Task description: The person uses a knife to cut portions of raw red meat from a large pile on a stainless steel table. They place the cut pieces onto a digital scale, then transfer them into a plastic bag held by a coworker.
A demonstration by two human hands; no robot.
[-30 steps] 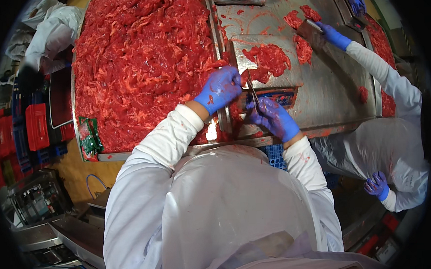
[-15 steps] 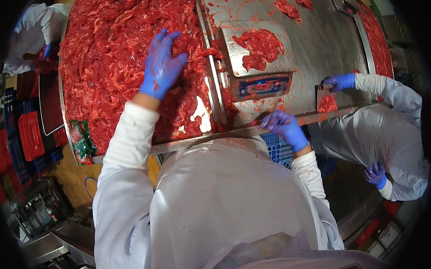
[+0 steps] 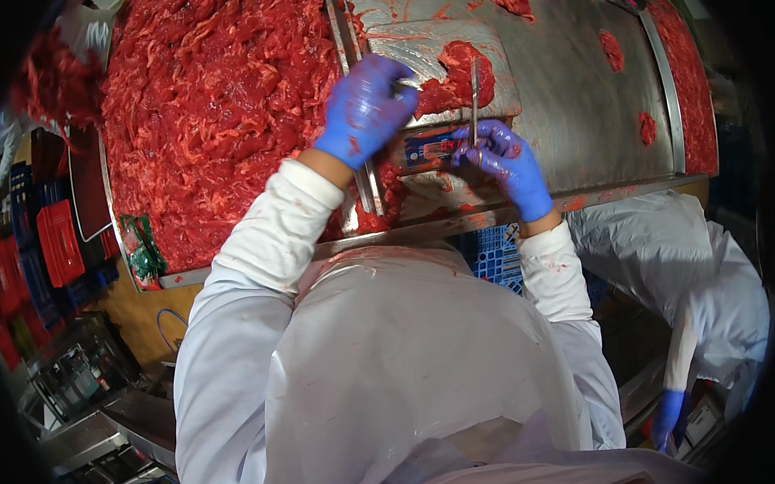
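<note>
My left hand (image 3: 366, 110), in a smeared blue glove, is over the metal divider bar with fingers curled but apart. Its fingertips are beside the left end of a red piece of meat (image 3: 467, 68) lying on the scale plate (image 3: 398, 45); contact cannot be made out. My right hand (image 3: 509, 165), also gloved, is closed round a long slim metal tool (image 3: 474, 90) that points away from me across the meat. The tool's exact kind is unclear. Behind it, the scale's display (image 3: 427, 148) is partly covered by my fingers.
A large heap of red meat strips (image 3: 220, 103) fills the left side, with a green packet (image 3: 140, 251) at its near corner. Meat pieces (image 3: 611, 51) lie on the steel table (image 3: 572, 142). A co-worker (image 3: 704, 265) stands right; meat hangs (image 3: 58, 83) at far left. A blue crate (image 3: 495, 259) is below.
My left hand moved right from the heap toward the scale. My right hand rose from the table edge, bringing up the metal tool. The right co-worker's hand left the table; hanging meat appeared at left.
</note>
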